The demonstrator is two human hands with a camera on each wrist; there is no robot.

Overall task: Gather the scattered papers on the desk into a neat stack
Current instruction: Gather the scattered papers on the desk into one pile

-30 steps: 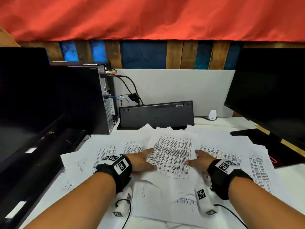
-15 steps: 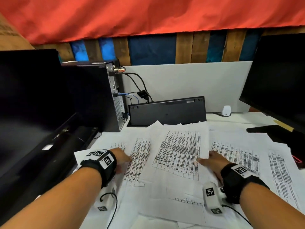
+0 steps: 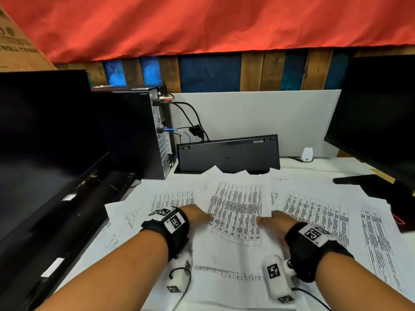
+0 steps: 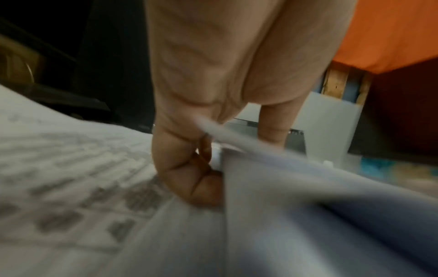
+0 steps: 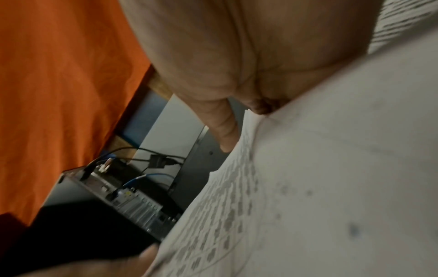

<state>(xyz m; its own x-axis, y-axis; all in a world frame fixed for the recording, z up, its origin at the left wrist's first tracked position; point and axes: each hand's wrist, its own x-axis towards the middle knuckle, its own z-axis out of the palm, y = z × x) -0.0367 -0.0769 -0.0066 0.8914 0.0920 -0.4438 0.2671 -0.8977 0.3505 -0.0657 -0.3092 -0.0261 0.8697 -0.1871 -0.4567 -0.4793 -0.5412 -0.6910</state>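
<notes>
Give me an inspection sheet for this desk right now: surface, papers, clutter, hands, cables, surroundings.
Surface: white desk, mostly covered by sheets.
Job's things: printed papers spread and overlapping, not stacked; the center sheet lies on top between both hands.
Clutter: black keyboard propped on edge at the back; small white device beside it.
Hands: left hand curled round the center sheet's left edge; right hand flat on its right edge.
Cables: black and blue cables run from the computer tower.
Surroundings: dark monitors left and right, red cloth above.
</notes>
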